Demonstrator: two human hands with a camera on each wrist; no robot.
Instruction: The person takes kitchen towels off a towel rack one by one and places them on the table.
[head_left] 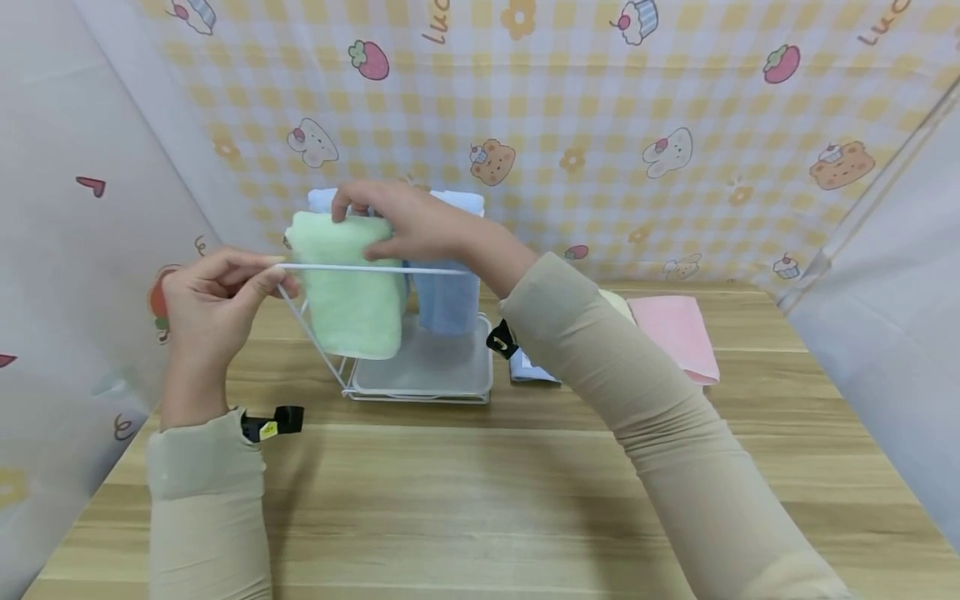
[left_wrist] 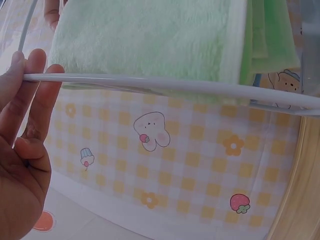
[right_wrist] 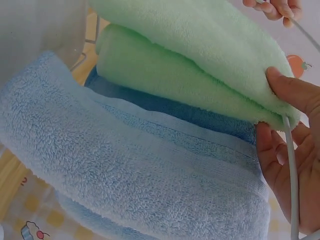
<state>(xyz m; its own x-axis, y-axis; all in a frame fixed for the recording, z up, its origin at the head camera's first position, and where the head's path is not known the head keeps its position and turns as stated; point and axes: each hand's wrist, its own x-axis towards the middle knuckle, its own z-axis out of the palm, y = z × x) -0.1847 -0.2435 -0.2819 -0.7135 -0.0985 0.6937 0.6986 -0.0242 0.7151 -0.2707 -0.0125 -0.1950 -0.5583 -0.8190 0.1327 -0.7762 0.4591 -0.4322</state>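
A white wire rack stands on the table with a grey tray in its base. My left hand pinches the near-left corner of its upper white bar between thumb and fingertips. A folded light green towel hangs over a rod of the rack, behind that upper bar. From above, my right hand pinches the green towel's top fold, thumb on one side and fingers on the other. Blue towels hang beside and behind the green one, partly hidden by my right hand in the head view.
Right of the rack, partly under my right forearm, lie a pink cloth, a pale yellow cloth and a small blue cloth. A patterned yellow-check curtain closes off the back, and pale sheets stand at both sides.
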